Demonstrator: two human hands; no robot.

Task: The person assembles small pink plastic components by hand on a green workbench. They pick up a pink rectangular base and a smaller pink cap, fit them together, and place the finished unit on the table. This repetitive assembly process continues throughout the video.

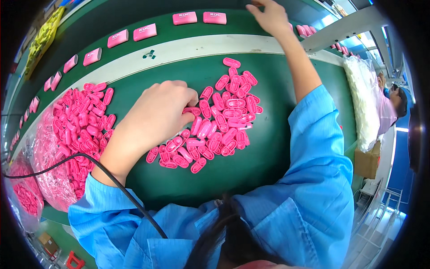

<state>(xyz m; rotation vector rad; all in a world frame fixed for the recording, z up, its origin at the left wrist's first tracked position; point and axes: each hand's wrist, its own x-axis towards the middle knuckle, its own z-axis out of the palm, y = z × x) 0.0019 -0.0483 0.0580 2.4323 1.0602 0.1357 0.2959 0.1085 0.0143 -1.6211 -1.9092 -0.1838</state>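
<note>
My left hand (163,107) is over the left side of a loose heap of pink oval caps (235,103) on the green work surface (273,148). Between its thumb and forefinger sits one pink oval cap (192,110). Stretched out to the far side, my right hand (271,19) hovers above the dark green belt, thumb and forefinger apart, with nothing visible between them. To its left, pink rounded cases (185,18) stand spaced out in a curving row on the belt.
A clear plastic bag (49,166) spills a bigger pile of pink caps (83,121) at the left. A black cable (121,186) crosses my left forearm. On the right are a bag of white pieces (363,98), a cardboard box (367,161), and another person (387,107).
</note>
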